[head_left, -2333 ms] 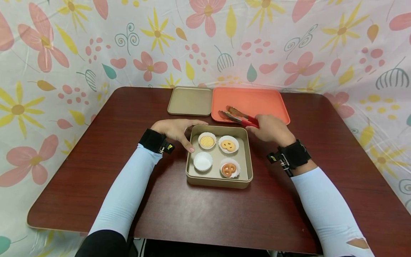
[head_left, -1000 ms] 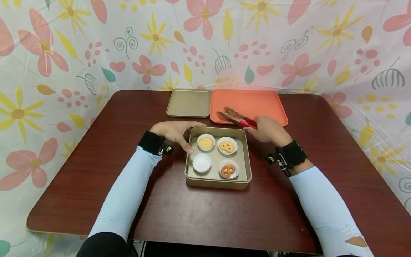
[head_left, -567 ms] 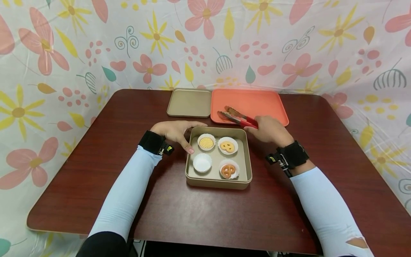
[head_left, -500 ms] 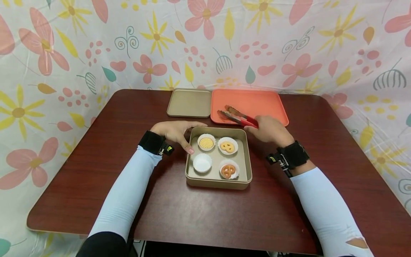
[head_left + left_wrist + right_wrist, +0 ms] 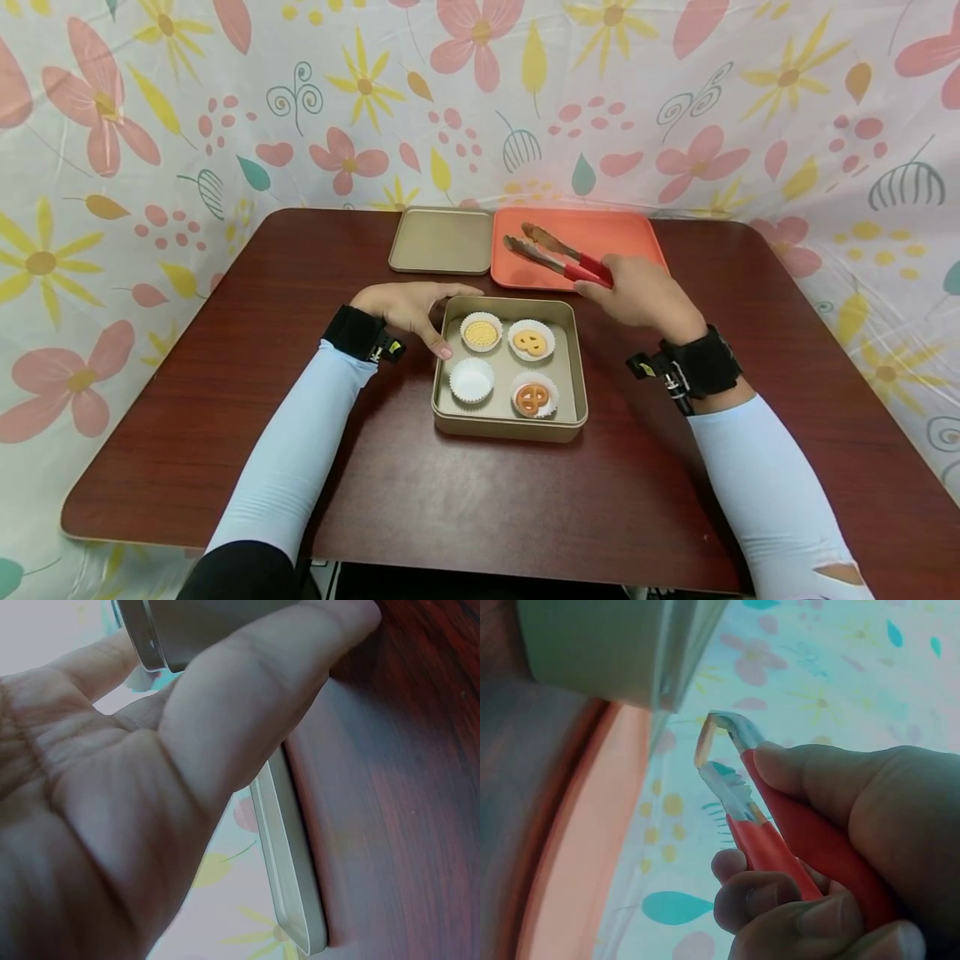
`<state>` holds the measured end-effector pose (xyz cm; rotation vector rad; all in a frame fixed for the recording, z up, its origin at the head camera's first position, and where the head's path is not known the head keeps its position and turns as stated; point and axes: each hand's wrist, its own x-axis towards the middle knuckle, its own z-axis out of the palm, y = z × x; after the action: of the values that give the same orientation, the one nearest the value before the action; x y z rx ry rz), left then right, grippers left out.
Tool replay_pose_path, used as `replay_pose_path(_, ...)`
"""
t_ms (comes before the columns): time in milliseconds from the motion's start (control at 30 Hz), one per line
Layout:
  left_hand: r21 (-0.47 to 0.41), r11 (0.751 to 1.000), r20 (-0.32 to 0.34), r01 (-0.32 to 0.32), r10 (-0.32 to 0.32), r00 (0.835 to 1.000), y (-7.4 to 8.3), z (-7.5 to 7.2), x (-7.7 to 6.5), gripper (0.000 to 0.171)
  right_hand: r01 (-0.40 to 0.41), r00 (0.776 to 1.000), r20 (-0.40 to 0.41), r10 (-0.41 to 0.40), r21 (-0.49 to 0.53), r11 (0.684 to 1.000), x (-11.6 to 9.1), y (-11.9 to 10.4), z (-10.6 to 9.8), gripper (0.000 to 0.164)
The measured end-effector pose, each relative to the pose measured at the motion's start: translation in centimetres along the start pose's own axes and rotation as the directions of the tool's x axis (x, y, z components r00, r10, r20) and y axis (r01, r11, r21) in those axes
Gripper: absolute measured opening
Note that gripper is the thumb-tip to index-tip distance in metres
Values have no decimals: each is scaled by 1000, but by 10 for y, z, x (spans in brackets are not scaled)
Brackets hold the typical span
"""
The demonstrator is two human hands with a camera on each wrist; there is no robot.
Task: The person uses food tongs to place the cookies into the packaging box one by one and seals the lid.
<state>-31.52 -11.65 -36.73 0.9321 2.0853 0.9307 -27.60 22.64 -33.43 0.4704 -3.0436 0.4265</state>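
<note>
My right hand grips red-handled metal tongs, their tips over the orange tray. In the right wrist view a thin tan piece shows edge-on at the tong tips; I cannot tell what it is. My left hand rests at the left back corner of a gold tin, thumb against its left side and fingers fairly straight. White paper cups stand in the tin: one bears a round yellow cookie, another a pale pretzel-shaped cookie, a third a brown pretzel cookie. The front left cup is bare.
The tin's flat gold lid lies at the back of the brown table, just left of the orange tray. A floral cloth hangs behind the table.
My right hand has moved up and slightly outward with the tongs, whose tips now lie further back over the tray. The left hand and the tin have stayed put.
</note>
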Motion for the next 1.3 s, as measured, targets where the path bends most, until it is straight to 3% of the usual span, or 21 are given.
replay_pose_path(333, -12, 1000, 9, -13, 13, 1000, 0, 0, 1, 102, -22, 1000, -19, 21, -12, 1000, -16, -14, -23, 51)
replay_pose_path(800, 22, 1000, -4, 8, -8, 1000, 1, -1, 0, 102, 65, 993, -94, -70, -58, 996, -50, -43, -51, 50)
replay_pose_path(1100, 22, 999, 7, -24, 24, 1000, 1, -1, 0, 102, 100, 990, -92, -106, -66, 993, -69, -61, -61, 50)
replay_pose_path(1300, 62, 998, -5, 8, -8, 1000, 1, -1, -1, 102, 144, 986, -75, -150, -78, 987, -78, -68, -64, 47)
